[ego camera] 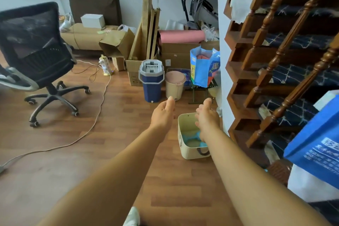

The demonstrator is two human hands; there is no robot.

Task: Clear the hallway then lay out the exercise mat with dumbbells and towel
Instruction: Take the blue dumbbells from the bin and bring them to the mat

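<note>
Head view, wood floor (77, 152), cream bin (185, 134), staircase (275, 60) right, empty hands.

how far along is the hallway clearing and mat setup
Early stage. Nothing looks done: the pink rolled mat lies on boxes by the wall, and no dumbbells or towel show. In hand: the left hand and right hand, both empty, reach toward the cream bin on the floor. Left: clearing, then the whole layout.

Blue bag (315, 145) cut off rightward
</note>
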